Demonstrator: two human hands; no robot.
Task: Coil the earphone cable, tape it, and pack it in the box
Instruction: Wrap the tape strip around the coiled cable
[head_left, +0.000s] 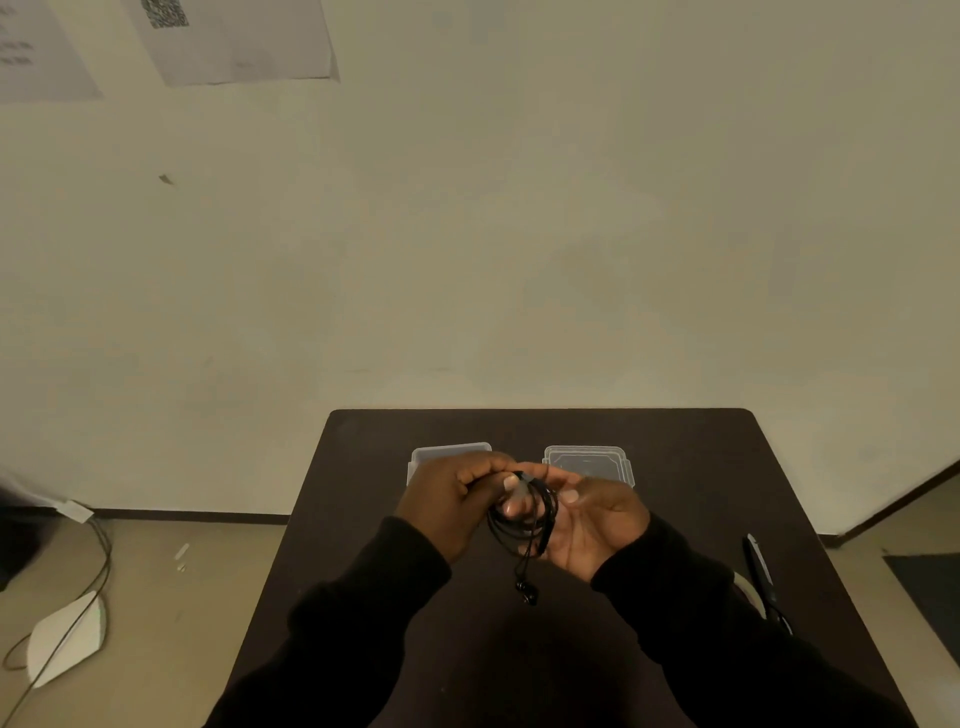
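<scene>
A black earphone cable (524, 525) is wound into loops above the middle of the dark table (363, 493). My right hand (592, 519) lies palm up with the coil around its fingers. My left hand (457, 493) pinches the cable at the top of the coil, where a small pale strip shows. The two earbuds (527, 592) dangle below the coil. A clear plastic box (447, 452) sits behind my left hand, partly hidden. Its clear lid (589, 460) lies behind my right hand.
Scissors (761, 577) lie near the table's right edge, next to a pale roll partly hidden by my right sleeve. On the floor at left are a white object (67, 639) and loose wires (98, 551). Papers hang on the wall.
</scene>
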